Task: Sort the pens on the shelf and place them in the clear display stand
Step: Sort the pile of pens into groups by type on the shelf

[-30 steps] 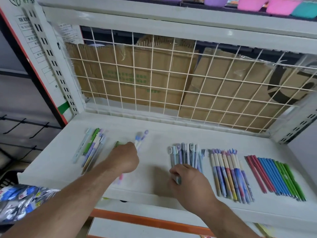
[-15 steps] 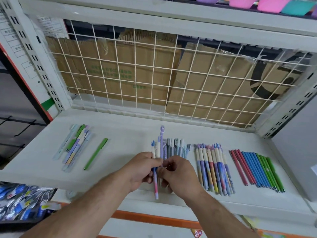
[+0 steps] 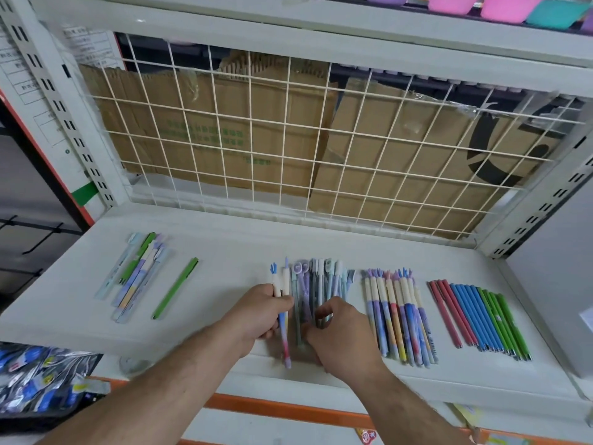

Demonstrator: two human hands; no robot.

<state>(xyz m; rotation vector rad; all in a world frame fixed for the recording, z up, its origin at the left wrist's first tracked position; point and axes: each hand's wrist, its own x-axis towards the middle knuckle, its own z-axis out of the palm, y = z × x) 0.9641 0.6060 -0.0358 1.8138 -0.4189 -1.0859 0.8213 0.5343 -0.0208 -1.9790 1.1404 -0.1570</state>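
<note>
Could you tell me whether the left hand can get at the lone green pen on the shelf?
Probably yes: only bare shelf lies between the left hand and the green pen, though that hand grips pens and would likely need to put them down first.

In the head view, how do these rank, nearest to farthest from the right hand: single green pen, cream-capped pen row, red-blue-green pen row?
1. The cream-capped pen row, just right of the right hand.
2. The red-blue-green pen row, farther right.
3. The single green pen, far left, beyond the left hand.
</note>
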